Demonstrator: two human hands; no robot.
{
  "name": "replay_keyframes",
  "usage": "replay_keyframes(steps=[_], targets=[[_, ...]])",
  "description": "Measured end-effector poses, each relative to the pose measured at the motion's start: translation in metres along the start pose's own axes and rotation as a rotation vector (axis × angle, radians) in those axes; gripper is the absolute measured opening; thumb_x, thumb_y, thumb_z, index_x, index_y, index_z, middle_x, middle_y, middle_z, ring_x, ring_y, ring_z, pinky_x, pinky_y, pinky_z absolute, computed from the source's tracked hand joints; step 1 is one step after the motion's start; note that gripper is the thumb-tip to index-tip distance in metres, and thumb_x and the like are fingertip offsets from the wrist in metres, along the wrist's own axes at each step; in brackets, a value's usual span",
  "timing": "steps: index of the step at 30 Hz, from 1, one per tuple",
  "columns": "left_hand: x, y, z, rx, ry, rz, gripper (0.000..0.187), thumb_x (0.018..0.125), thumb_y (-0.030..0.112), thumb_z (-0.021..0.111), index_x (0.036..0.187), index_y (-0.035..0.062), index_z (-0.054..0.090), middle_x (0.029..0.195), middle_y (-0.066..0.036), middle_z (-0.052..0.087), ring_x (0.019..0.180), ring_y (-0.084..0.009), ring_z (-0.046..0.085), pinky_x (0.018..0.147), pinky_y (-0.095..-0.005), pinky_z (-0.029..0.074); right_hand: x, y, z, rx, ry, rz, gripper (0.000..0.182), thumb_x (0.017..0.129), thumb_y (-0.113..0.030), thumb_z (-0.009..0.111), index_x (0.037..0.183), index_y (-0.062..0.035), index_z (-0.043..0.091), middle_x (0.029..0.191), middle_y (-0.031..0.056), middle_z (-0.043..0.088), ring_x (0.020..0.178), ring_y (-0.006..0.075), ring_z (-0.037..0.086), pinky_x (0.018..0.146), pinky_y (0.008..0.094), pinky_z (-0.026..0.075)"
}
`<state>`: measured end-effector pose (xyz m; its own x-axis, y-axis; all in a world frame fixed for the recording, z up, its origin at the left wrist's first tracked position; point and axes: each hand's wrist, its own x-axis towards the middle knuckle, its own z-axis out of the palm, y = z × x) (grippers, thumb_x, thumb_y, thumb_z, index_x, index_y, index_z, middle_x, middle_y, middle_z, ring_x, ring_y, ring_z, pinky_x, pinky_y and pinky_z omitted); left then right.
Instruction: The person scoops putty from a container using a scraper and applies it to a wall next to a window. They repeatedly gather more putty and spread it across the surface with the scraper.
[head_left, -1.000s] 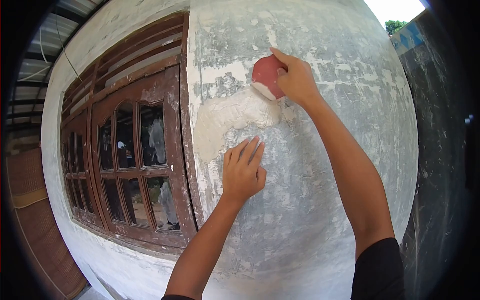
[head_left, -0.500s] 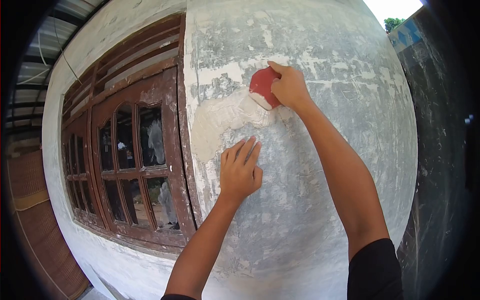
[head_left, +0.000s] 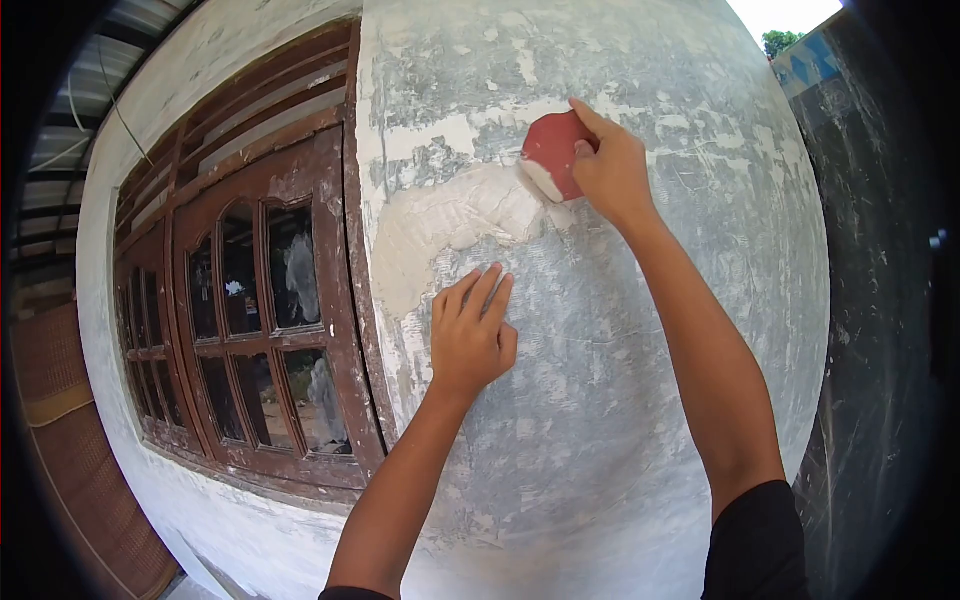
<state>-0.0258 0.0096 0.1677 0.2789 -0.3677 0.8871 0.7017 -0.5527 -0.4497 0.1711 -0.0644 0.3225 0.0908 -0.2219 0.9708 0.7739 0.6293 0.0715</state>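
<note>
My right hand (head_left: 615, 175) grips a red putty scraper (head_left: 558, 150), its flat face toward me and its lower left edge against the wall. Pale putty clings along that edge. To the left of the scraper, a band of wet, cream-coloured putty (head_left: 440, 225) curves down toward the window side of the grey wall (head_left: 600, 380). Just below this band my left hand (head_left: 470, 335) rests on the wall, fingers spread and pointing up, with nothing in it.
A brown wooden window (head_left: 260, 330) with small glass panes is set in the wall at left. Woven brown matting (head_left: 85, 450) hangs at the far left, under a metal roof (head_left: 75, 110). A dark panel (head_left: 880, 300) stands at the right.
My right hand has moved the scraper to the right and slightly up, off the end of the putty band. My left hand stays at about the same place on the wall.
</note>
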Motion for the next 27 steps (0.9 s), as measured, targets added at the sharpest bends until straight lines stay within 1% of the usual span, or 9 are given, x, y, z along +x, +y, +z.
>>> replay_keyframes(steps=[1, 3, 7, 8, 11, 15, 21, 25, 27], targets=[[0.001, 0.0, 0.0, -0.002, 0.001, -0.002, 0.053, 0.068, 0.005, 0.058, 0.121, 0.0044, 0.065, 0.131, -0.01, 0.06, 0.118, -0.0303, 0.054, 0.098, -0.0435, 0.038, -0.009, -0.02, 0.008, 0.033, -0.114, 0.031, 0.051, 0.085, 0.005, 0.052, 0.133, -0.0065, 0.059, 0.111, 0.0248, 0.068, 0.096, 0.0318, 0.069, 0.089, 0.0373, 0.051], [0.002, 0.0, -0.001, 0.007, 0.01, 0.014, 0.051, 0.067, 0.006, 0.058, 0.117, 0.0012, 0.066, 0.13, -0.012, 0.061, 0.117, -0.0305, 0.055, 0.096, -0.0429, 0.04, -0.022, -0.028, 0.03, 0.11, -0.28, 0.007, 0.051, 0.083, 0.003, 0.053, 0.132, -0.0067, 0.06, 0.101, 0.0259, 0.069, 0.093, 0.0341, 0.069, 0.087, 0.0384, 0.05], [0.002, 0.0, -0.002, -0.002, -0.009, -0.002, 0.053, 0.068, 0.005, 0.058, 0.121, 0.0043, 0.065, 0.13, -0.011, 0.06, 0.117, -0.0302, 0.054, 0.098, -0.0434, 0.039, -0.001, -0.015, 0.019, -0.115, -0.055, 0.161, 0.052, 0.076, 0.003, 0.053, 0.127, -0.0014, 0.063, 0.096, 0.0286, 0.069, 0.095, 0.0387, 0.067, 0.087, 0.041, 0.051], [0.001, 0.0, -0.001, -0.004, -0.006, -0.004, 0.053, 0.068, 0.005, 0.058, 0.121, 0.0042, 0.065, 0.13, -0.011, 0.06, 0.118, -0.0301, 0.054, 0.098, -0.0435, 0.038, 0.005, 0.003, 0.018, -0.138, 0.089, 0.119, 0.05, 0.077, 0.003, 0.054, 0.126, -0.0004, 0.063, 0.096, 0.0284, 0.068, 0.093, 0.0385, 0.067, 0.085, 0.0414, 0.052], [0.001, 0.001, -0.002, 0.0, 0.001, 0.0, 0.052, 0.068, 0.005, 0.058, 0.119, 0.0029, 0.066, 0.13, -0.011, 0.061, 0.117, -0.0302, 0.055, 0.097, -0.043, 0.039, -0.003, -0.019, 0.019, -0.088, 0.138, 0.022, 0.049, 0.079, 0.003, 0.055, 0.127, -0.0014, 0.062, 0.098, 0.0264, 0.067, 0.091, 0.0386, 0.067, 0.083, 0.0412, 0.052], [0.001, 0.0, -0.001, 0.0, -0.008, -0.004, 0.053, 0.068, 0.005, 0.057, 0.12, 0.0036, 0.065, 0.13, -0.011, 0.061, 0.118, -0.0301, 0.054, 0.098, -0.0433, 0.038, -0.028, -0.054, 0.064, 0.09, -0.172, -0.033, 0.051, 0.078, 0.002, 0.056, 0.129, -0.0021, 0.061, 0.1, 0.0263, 0.067, 0.093, 0.0407, 0.066, 0.086, 0.0425, 0.051], [0.001, 0.0, -0.001, 0.013, 0.003, 0.01, 0.05, 0.068, 0.006, 0.058, 0.118, 0.0017, 0.066, 0.13, -0.012, 0.061, 0.117, -0.0303, 0.055, 0.097, -0.0422, 0.04, 0.0, -0.01, 0.02, -0.102, 0.091, 0.294, 0.055, 0.072, 0.002, 0.052, 0.126, 0.0016, 0.062, 0.105, 0.0294, 0.068, 0.101, 0.0372, 0.067, 0.09, 0.0391, 0.051], [0.001, 0.003, -0.001, -0.017, -0.001, -0.009, 0.052, 0.068, 0.005, 0.057, 0.119, 0.0032, 0.066, 0.13, -0.011, 0.06, 0.119, -0.0302, 0.053, 0.098, -0.0433, 0.038, -0.005, -0.02, 0.018, -0.074, 0.156, 0.113, 0.052, 0.079, 0.003, 0.053, 0.13, 0.0008, 0.06, 0.108, 0.0277, 0.067, 0.098, 0.036, 0.068, 0.087, 0.0393, 0.052], [0.001, 0.001, -0.001, 0.019, -0.003, 0.004, 0.051, 0.068, 0.007, 0.059, 0.119, 0.0015, 0.066, 0.13, -0.012, 0.06, 0.117, -0.0297, 0.054, 0.097, -0.0421, 0.039, -0.017, -0.043, 0.048, 0.108, 0.049, 0.063, 0.048, 0.082, 0.001, 0.056, 0.13, -0.0024, 0.061, 0.103, 0.0257, 0.067, 0.095, 0.0376, 0.067, 0.086, 0.0404, 0.051]])
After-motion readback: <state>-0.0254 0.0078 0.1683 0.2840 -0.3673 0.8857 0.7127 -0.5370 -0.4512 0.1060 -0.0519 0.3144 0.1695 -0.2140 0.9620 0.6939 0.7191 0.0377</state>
